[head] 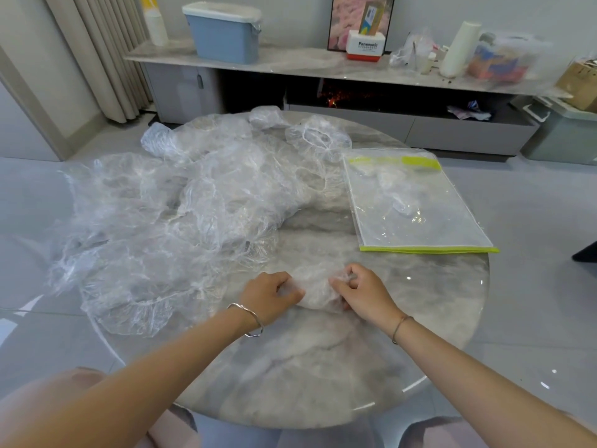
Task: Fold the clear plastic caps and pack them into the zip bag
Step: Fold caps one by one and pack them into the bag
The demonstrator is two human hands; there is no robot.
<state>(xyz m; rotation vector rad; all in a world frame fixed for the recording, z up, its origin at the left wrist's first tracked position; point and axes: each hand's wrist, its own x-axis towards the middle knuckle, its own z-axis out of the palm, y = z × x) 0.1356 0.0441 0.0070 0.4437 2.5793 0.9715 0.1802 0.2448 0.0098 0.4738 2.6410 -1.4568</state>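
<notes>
One clear plastic cap point(315, 287) lies bunched on the round marble table point(323, 376), held between both hands. My left hand point(268, 294) pinches its left edge, and my right hand point(361, 291) grips its right edge with curled fingers. A big heap of loose clear caps point(168, 215) covers the table's left and far side. The clear zip bag point(416, 205) with lime-green trim lies flat at the right, some crumpled clear plastic inside it.
Behind the table runs a low sideboard point(290, 64) carrying a blue bin point(224, 33), a white box, a roll and cluttered bags. Curtains hang at the far left. A storage bin point(562, 134) stands on the floor at right. My knees show under the near table edge.
</notes>
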